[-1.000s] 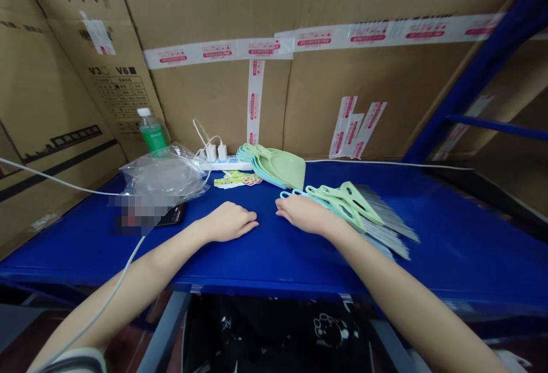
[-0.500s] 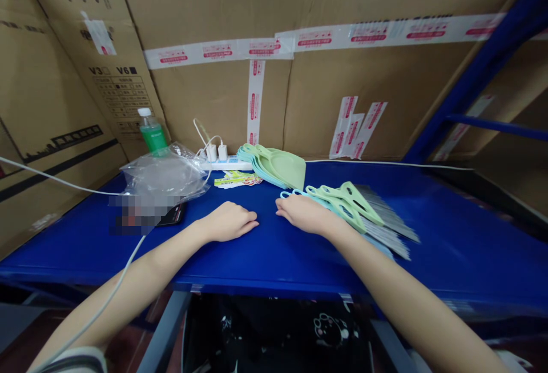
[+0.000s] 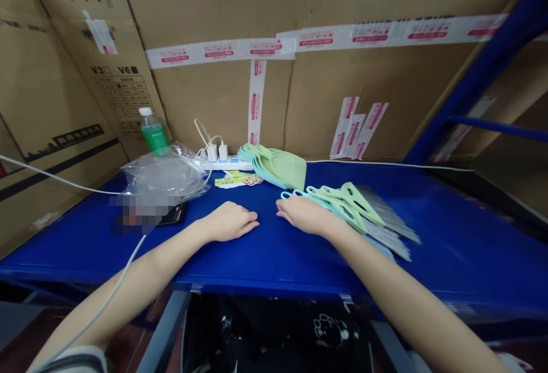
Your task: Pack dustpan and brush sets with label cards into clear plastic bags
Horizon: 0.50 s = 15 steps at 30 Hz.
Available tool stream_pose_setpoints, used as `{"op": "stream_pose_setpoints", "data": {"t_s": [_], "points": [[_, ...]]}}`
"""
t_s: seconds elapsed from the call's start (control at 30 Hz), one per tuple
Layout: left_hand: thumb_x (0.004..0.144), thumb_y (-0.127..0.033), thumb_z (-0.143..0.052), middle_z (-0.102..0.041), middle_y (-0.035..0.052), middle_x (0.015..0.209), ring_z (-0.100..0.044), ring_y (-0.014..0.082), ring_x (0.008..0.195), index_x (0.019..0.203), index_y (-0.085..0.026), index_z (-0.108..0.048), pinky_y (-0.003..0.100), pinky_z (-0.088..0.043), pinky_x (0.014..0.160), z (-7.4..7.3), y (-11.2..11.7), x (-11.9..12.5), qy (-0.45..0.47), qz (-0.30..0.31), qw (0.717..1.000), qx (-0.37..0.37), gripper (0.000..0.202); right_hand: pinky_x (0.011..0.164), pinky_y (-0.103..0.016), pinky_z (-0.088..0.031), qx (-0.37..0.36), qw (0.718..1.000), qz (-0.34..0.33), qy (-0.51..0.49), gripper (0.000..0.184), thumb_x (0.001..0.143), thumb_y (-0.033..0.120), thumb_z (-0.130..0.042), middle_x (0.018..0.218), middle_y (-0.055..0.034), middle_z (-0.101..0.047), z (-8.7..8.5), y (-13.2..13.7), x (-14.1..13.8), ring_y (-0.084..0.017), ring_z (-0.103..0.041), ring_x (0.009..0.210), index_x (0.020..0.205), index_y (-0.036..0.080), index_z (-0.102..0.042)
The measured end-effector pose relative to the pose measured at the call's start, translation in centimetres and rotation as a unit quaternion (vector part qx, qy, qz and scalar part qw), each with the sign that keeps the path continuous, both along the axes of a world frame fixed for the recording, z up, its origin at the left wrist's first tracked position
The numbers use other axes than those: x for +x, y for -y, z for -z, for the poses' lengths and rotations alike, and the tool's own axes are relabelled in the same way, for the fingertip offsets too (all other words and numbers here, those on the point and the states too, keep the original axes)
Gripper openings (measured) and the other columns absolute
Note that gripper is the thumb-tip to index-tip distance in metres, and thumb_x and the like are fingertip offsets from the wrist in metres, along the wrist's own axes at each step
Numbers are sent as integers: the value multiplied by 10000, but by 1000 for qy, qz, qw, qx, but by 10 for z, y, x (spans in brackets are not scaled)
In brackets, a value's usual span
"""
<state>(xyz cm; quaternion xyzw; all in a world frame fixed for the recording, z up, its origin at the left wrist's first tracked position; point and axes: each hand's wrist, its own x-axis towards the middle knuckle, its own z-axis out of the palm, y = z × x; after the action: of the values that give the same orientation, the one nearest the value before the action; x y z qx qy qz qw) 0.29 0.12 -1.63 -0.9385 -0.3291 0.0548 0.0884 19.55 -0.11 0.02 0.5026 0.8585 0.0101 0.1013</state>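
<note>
My left hand (image 3: pixel 229 222) rests palm down on the blue table (image 3: pixel 449 236), fingers loosely stretched toward the right, holding nothing. My right hand (image 3: pixel 302 213) lies flat a little to its right, fingertips pointing left, also empty. Its back edge touches or nearly touches a pile of small hand brushes (image 3: pixel 357 207) with green and light-blue handles and grey bristles fanned to the right. Behind the hands sits a stack of pale green and blue dustpans (image 3: pixel 280 167).
A crumpled clear plastic bag (image 3: pixel 162 176) lies at the left, over a dark phone (image 3: pixel 173 213). Behind are a green bottle (image 3: pixel 152 132), a white power strip (image 3: pixel 222 159) with chargers, printed labels (image 3: pixel 237 179) and a white cable (image 3: pixel 111 287). Taped cardboard boxes (image 3: pixel 342 48) wall the back and left.
</note>
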Motion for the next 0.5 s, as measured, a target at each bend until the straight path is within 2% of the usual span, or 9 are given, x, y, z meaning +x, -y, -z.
{"op": "stream_pose_setpoints", "data": {"t_s": [0.33,0.5], "points": [[944,-289,-391,-635,-3,655,-617,155,611,722,-182,-530,231,-328,515,2,-1,-1,9,7,1000,9,283,583,-270,-353,3,1000,-14,2,241,945,226,-389,875,-121,-678,2,0,0,-224,-645,834,1000,125,-601],[942,-286,-392,-638,-2,650,-621,154,612,715,-182,-530,229,-326,509,3,-1,-1,10,9,1000,11,286,593,-268,-353,8,999,-30,-20,237,928,164,-374,867,-113,-678,-2,3,-1,-214,-640,814,996,133,-599]]}}
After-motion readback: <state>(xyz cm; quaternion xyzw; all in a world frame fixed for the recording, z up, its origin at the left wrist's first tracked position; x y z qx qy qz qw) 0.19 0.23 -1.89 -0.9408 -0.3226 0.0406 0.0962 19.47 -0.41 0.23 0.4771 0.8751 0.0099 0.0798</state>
